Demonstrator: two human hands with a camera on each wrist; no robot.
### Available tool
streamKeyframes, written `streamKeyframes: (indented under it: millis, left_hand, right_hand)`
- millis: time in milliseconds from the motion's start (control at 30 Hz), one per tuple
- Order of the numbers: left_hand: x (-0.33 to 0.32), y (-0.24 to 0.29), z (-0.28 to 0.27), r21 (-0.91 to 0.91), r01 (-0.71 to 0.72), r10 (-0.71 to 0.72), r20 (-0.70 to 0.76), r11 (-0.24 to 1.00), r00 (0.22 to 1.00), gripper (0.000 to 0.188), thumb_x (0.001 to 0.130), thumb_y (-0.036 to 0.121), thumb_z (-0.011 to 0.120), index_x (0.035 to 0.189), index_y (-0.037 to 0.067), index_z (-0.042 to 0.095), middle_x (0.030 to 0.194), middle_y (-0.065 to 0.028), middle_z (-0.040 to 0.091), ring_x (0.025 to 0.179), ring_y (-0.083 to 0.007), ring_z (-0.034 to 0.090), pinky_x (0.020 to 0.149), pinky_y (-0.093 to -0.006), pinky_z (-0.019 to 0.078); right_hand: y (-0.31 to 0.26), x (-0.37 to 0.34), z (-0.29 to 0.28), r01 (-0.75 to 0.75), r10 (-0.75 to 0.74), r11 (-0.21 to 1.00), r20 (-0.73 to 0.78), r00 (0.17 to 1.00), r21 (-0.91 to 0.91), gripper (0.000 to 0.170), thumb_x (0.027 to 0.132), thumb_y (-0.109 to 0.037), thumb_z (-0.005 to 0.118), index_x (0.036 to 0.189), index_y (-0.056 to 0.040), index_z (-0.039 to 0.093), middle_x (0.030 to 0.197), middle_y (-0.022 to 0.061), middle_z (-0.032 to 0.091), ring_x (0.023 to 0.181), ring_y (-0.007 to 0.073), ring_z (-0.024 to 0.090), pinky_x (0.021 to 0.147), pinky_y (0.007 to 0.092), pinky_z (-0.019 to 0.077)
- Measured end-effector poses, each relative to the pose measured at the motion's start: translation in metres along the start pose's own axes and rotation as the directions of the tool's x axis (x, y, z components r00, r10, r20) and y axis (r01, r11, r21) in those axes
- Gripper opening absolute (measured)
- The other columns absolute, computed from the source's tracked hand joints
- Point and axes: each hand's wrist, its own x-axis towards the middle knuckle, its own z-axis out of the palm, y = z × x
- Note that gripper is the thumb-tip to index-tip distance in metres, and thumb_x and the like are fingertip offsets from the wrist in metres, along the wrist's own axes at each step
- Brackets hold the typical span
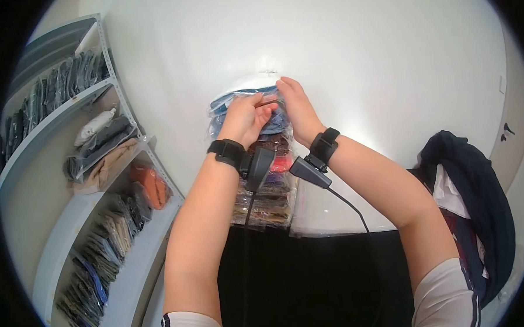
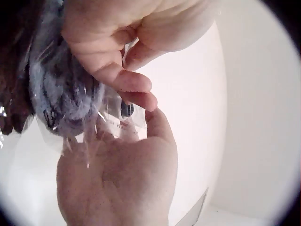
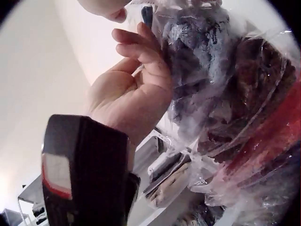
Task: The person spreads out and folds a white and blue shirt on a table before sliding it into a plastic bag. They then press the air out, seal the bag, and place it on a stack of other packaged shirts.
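Note:
A row of clothes folded in clear plastic bags lies on the white table, the blue-grey garment [image 3: 197,52] near its far end. My left hand [image 1: 242,119] is at that end, fingers curled, pinching the clear plastic bag [image 2: 89,129] by its edge. Facing it, my right hand [image 1: 299,109] holds the same bag edge, with its thumb up against the left fingertips in the left wrist view. Between the hands shows a small dark-blue piece [image 2: 127,109] beside a strip of printed lettering. Part of the right fingers is behind the plastic.
Nearer me in the row are bagged brown [image 3: 254,66] and red [image 1: 281,164] garments, then purple, grey and tan ones. Shelves [image 1: 118,82] with more bagged clothes stand at left. Dark clothing [image 1: 480,201] hangs at right. A flat clear plastic sheet [image 1: 334,219] lies beside the row.

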Motion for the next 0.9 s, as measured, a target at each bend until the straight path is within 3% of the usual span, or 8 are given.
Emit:
streamKeyframes:
  millis: [167,300,500,567,600,667,800,900]
  left_hand:
    - [-0.002,0.007,-0.008,0.053,0.046,-0.048,0.033,0.998,0.998,0.023,0.094,0.008,0.042,0.103,-0.013,0.046,0.100,-0.0220,0.059,0.070,-0.0171,0.060,0.056,-0.0205,0.0518]
    - [-0.002,0.005,-0.008,0.077,0.041,-0.037,-0.049,0.996,0.998,0.024,0.094,0.012,0.045,0.103,-0.010,0.048,0.100,-0.0223,0.060,0.069,-0.0174,0.060,0.054,-0.0205,0.0517]
    - [-0.006,0.016,-0.017,0.035,0.085,-0.084,-0.021,0.996,0.996,0.037,0.093,0.024,0.050,0.115,-0.004,0.042,0.102,-0.0234,0.058,0.067,-0.0183,0.059,0.052,-0.0202,0.0535]
    - [-0.013,0.019,-0.015,0.016,0.096,-0.095,-0.070,0.995,0.993,0.041,0.093,0.026,0.049,0.116,-0.006,0.039,0.100,-0.0243,0.057,0.067,-0.0194,0.059,0.050,-0.0204,0.0533]
    - [-0.017,0.020,-0.015,0.018,0.098,-0.097,-0.070,0.995,0.993,0.041,0.093,0.026,0.049,0.116,-0.006,0.039,0.100,-0.0243,0.057,0.067,-0.0194,0.059,0.050,-0.0204,0.0533]
    - [-0.026,0.020,-0.014,0.030,0.060,-0.056,-0.113,0.998,0.992,0.043,0.092,0.028,0.050,0.113,-0.007,0.039,0.096,-0.0244,0.057,0.067,-0.0204,0.060,0.050,-0.0204,0.0538]
    - [-0.039,0.019,-0.014,0.036,0.115,-0.105,-0.212,0.993,0.972,0.043,0.090,0.029,0.054,0.108,-0.007,0.040,0.094,-0.0244,0.057,0.067,-0.0212,0.060,0.049,-0.0202,0.0535]
    - [-0.048,0.015,-0.019,0.116,0.244,-0.230,-0.122,0.963,0.965,0.047,0.086,0.032,0.061,0.106,-0.005,0.039,0.092,-0.0252,0.057,0.066,-0.0227,0.063,0.044,-0.0195,0.0513]
  right_hand:
    - [-0.004,-0.012,-0.004,0.072,-0.066,0.989,0.049,0.997,-0.130,0.059,0.090,-0.035,0.053,0.133,0.0017,0.038,0.127,0.0200,0.046,0.115,0.0234,0.046,0.097,0.0292,0.0347]
    - [-0.007,-0.019,-0.003,-0.014,0.018,0.999,0.109,0.994,-0.034,0.062,0.090,-0.038,0.053,0.135,0.0010,0.035,0.127,0.0195,0.046,0.115,0.0241,0.046,0.097,0.0300,0.0351]
    - [-0.009,-0.013,-0.009,0.085,-0.085,0.996,0.011,0.996,-0.012,0.058,0.095,-0.042,0.041,0.133,0.0006,0.035,0.125,0.0159,0.047,0.112,0.0237,0.048,0.095,0.0341,0.0373]
    - [-0.036,-0.028,-0.006,-0.225,0.233,0.959,-0.027,0.972,0.173,0.053,0.097,-0.042,0.033,0.131,-0.0005,0.037,0.125,0.0144,0.047,0.112,0.0235,0.048,0.095,0.0361,0.0385]
    - [-0.033,-0.027,-0.008,-0.226,0.234,0.958,-0.028,0.972,0.175,0.053,0.097,-0.042,0.033,0.131,-0.0005,0.037,0.125,0.0144,0.047,0.112,0.0235,0.048,0.095,0.0361,0.0385]
    - [-0.024,-0.024,-0.013,-0.310,0.291,0.921,0.114,0.950,0.235,0.082,0.088,-0.060,0.040,0.146,-0.0092,0.013,0.149,0.0187,0.013,0.139,0.0304,0.006,0.106,0.0575,0.0111]
    - [-0.015,-0.021,-0.015,-0.333,0.305,0.917,0.151,0.940,0.220,0.082,0.087,-0.061,0.041,0.146,-0.0104,0.014,0.149,0.0192,0.010,0.139,0.0308,0.007,0.105,0.0578,0.0134]
    - [-0.016,-0.021,-0.018,-0.357,0.326,0.912,0.174,0.929,0.203,0.084,0.086,-0.061,0.042,0.146,-0.0124,0.010,0.150,0.0186,0.008,0.139,0.0302,0.008,0.106,0.0550,0.0157]
